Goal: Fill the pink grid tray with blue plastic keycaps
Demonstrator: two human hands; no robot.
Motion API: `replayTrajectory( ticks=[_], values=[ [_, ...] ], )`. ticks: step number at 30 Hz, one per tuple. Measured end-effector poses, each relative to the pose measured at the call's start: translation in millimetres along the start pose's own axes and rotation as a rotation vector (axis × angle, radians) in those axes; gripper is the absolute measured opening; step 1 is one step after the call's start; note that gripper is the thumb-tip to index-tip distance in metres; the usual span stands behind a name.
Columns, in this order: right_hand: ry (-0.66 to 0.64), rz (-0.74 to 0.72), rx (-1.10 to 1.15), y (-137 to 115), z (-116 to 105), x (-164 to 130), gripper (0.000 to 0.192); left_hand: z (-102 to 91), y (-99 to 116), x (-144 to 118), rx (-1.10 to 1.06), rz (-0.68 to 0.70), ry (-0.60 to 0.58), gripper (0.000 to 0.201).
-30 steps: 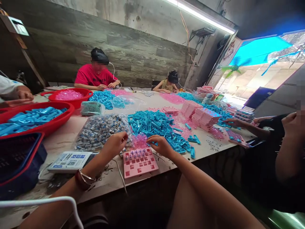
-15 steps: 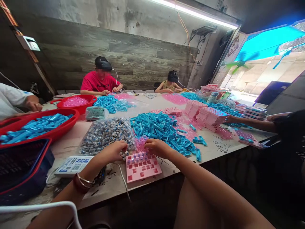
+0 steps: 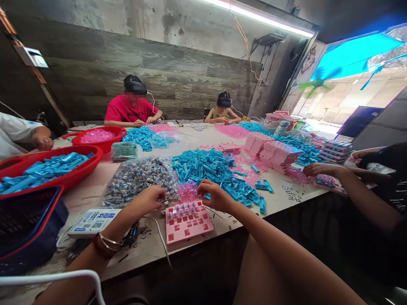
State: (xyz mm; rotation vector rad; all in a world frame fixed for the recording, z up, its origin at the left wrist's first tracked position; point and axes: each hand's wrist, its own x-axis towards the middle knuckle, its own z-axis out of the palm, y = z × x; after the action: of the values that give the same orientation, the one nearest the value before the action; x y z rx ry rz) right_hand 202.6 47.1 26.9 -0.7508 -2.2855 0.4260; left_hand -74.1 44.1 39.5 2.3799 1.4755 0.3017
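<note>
A pink tray with square pockets lies at the table's front edge, its far row filled with small clear pieces. Just beyond its left corner is my left hand, fingers curled together by the heap of small grey and blue parts; whatever they pinch is too small to make out. Over the tray's far right corner hovers my right hand, thumb and fingers bent toward each other, their tips partly hidden. Small pink clear pieces lie between my hands, in front of a pile of blue plastic pieces.
Red basins and a dark blue basket stand at left, near a white box. Stacked pink trays are at right, beside a co-worker's hand. Two people sit across the table. A white cable runs beside my tray.
My right hand has lifted slightly off the tray's filled row and shifted right. My left hand has stayed near the grey parts. At right, the co-worker's hand has moved from the stacked trays toward a nearer tray.
</note>
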Motion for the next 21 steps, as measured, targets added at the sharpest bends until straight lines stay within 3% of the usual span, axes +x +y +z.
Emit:
replayTrajectory(
  ticks=[5, 10, 15, 21],
  values=[
    [-0.092, 0.096, 0.014, 1.9, -2.9, -14.2, 0.022, -3.9, 10.7, -0.1, -0.176, -0.069, 0.027, 0.020],
    [-0.160, 0.209, 0.019, 8.9, -4.9, -21.9, 0.015, 5.5, 36.9, 2.7, -0.352, -0.022, 0.032, 0.027],
    [-0.174, 0.260, 0.110, 6.7, -7.9, -21.8, 0.012, 27.9, 70.6, 12.9, -0.463, 0.099, 0.093, 0.018],
    [-0.185, 0.244, 0.093, 2.5, -9.8, -21.7, 0.016, 54.6, 90.2, 17.5, -0.319, 0.306, 0.250, 0.019]
  ],
)
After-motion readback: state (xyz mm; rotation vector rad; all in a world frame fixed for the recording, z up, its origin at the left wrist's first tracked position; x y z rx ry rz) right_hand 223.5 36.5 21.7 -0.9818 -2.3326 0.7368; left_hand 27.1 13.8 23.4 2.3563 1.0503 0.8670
